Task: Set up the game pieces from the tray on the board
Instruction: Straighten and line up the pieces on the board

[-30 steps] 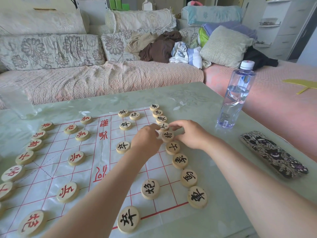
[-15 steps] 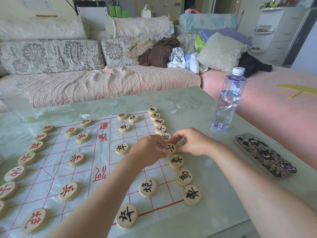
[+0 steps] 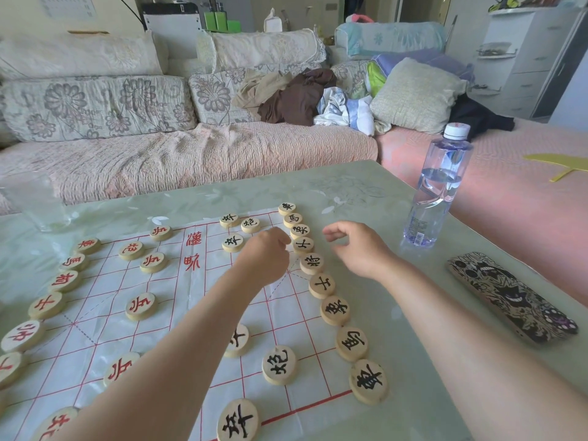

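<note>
Head view, single frame. The board (image 3: 105, 291), a white sheet with a red grid, lay flat on the pale green tabletop (image 3: 350, 186). Black-lettered pieces (image 3: 335, 310) stood in a file of nine along the board's right edge, each close to or touching the next. More black ones sat inside the grid: three near the far end, three toward the near end, one of these partly under the left forearm. Red-lettered pieces (image 3: 46, 304) ran down the left edge, with others one or two lines inward. The left hand (image 3: 264, 253) was over the board just left of the black file, back of the hand up, fingers curled under and hidden. I could not tell whether they held anything. Its knuckles were near the fourth piece from the far end. The right hand (image 3: 353, 246) hovered just right of the file, off the board's edge, thumb and forefinger apart, the other fingers loosely bent, nothing in it and no piece touched. A water bottle (image 3: 437, 189), part full with a white cap, stood upright to the right. A patterned phone (image 3: 509, 297) lay flat nearer the tabletop's right edge. A clear glass (image 3: 35, 202) stood at the far left. A sofa (image 3: 191, 160) with cushions and heaped clothes ran behind.
</note>
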The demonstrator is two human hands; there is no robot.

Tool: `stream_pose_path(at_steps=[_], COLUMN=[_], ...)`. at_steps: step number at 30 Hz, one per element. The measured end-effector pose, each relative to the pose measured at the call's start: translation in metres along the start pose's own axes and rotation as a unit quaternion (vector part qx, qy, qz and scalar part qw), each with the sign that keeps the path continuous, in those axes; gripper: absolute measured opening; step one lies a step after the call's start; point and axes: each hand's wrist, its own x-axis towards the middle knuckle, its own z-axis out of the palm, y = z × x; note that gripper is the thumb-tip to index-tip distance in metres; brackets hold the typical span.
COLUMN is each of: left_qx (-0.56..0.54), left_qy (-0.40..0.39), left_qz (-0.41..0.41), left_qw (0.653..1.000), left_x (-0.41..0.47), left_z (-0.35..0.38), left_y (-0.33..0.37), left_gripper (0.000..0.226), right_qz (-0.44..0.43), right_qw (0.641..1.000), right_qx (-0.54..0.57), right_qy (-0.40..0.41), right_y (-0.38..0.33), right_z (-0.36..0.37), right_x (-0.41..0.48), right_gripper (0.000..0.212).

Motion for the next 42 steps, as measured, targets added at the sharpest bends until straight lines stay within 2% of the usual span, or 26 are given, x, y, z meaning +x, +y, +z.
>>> stream_pose_path(at_steps=[3,12,16,20,24,25,27,29,31,35,42], left_qx=[-0.005,0.000,0.004,0.022,0.050,0.060,0.073,0.079,0.092,0.118,0.068], left_qy=[-0.020,0.001,0.005,0.000,-0.015,-0.020,-0.031,-0.042,-0.038,-0.008,0.017], left_qz=[0.000,-0.005,0.004,0.005,-0.012,-0.015,-0.001,0.033,0.050,0.019,0.030], left_qw=[1.000,1.000,1.000,1.000,0.999,0.998,0.997,0.995,0.994,0.993,0.997], left_x=[0.016,0.032,0.032,0.032,0.032,0.032,0.032,0.032,0.031,0.029,0.029], left_z=[0.003,0.012,0.011,0.010,0.008,0.008,0.006,0.006,0.006,0.004,0.002], left_y=[0.001,-0.008,-0.014,-0.012,-0.014,-0.014,-0.016,-0.016,-0.016,-0.016,-0.017], left_gripper=[0.041,0.038,0.042,0.043,0.058,0.062,0.064,0.061,0.055,0.041,0.032], right_qz=[0.004,0.007,0.008,0.015,0.017,0.016,0.020,0.023,0.034,0.037,0.043], right_qw=[1.000,0.999,0.999,0.998,0.997,0.997,0.999,0.999,0.999,0.996,0.998], right_qx=[0.004,0.023,0.011,-0.039,-0.018,-0.011,-0.014,-0.029,-0.030,-0.012,0.001], right_qy=[-0.002,-0.035,-0.032,-0.040,-0.078,-0.072,-0.023,0.000,-0.025,-0.077,-0.045], right_y=[-0.005,-0.012,-0.018,-0.024,-0.031,-0.032,-0.033,-0.031,-0.031,-0.033,-0.024], right_z=[0.007,0.020,0.023,0.028,0.030,0.029,0.026,0.022,0.021,0.028,0.023], right_x=[0.012,0.027,0.029,0.027,0.025,0.025,0.024,0.024,0.024,0.023,0.027], right_gripper=[0.030,0.033,0.019,0.040,0.027,0.023,0.031,0.034,0.036,0.041,0.040])
